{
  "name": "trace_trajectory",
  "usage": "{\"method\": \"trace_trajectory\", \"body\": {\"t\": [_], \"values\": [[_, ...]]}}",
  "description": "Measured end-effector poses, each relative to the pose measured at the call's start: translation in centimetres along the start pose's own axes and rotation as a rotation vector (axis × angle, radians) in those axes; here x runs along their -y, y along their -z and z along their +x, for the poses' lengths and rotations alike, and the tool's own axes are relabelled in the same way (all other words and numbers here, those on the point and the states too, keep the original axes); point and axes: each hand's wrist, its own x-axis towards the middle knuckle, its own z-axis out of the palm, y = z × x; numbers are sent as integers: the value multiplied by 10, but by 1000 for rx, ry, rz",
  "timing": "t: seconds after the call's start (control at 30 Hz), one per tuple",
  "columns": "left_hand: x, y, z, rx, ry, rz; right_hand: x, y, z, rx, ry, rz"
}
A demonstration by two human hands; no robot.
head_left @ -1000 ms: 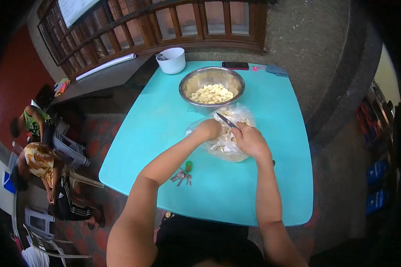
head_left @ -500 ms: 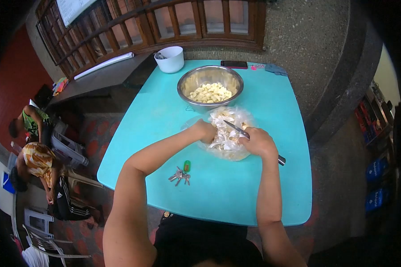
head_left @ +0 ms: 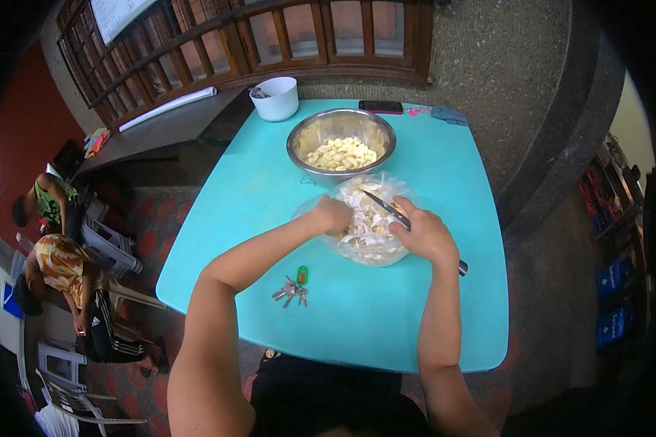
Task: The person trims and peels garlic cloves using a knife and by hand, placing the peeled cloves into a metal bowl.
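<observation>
A clear plastic bag (head_left: 375, 251) full of papery white garlic skins and cloves lies on the turquoise table. At its left side, my left hand (head_left: 333, 215) is curled, its fingertips hidden against the contents; what it holds does not show. My right hand (head_left: 426, 231) is closed around a knife (head_left: 386, 209), whose blade points up and left over the bag. The dark handle end sticks out below the wrist. Just behind the bag stands a steel bowl (head_left: 297, 156) with many peeled garlic cloves (head_left: 342, 154) in it.
Keys (head_left: 291, 291) with a green tag lie near my left forearm. At the table's far edge are a white container (head_left: 277, 102), a phone (head_left: 380, 107) and a grey cloth (head_left: 449, 115). Two people (head_left: 64, 261) sit off to the left beside plastic chairs.
My right hand and the knife have shifted slightly, with the fingers lifted a little over the bag. My left hand stays at the bag's left side. The view has moved slightly.
</observation>
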Motion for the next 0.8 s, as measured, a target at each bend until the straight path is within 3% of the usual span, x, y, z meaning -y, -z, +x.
{"method": "trace_trajectory", "body": {"t": [0.1,0.2,0.4,0.6,0.8], "values": [[-5,14,-10,85,-52,27,0,0,1,-14,45,-11],[-5,-11,2,23,59,-43,-7,-5,4,-41,73,-22],[4,5,-11,-109,31,-150,-2,2,0,-75,113,102],[7,14,-13,-477,53,-463,-4,8,-2,-195,150,215],[-7,24,-38,-656,153,-268,4,17,-11,-208,189,282]]}}
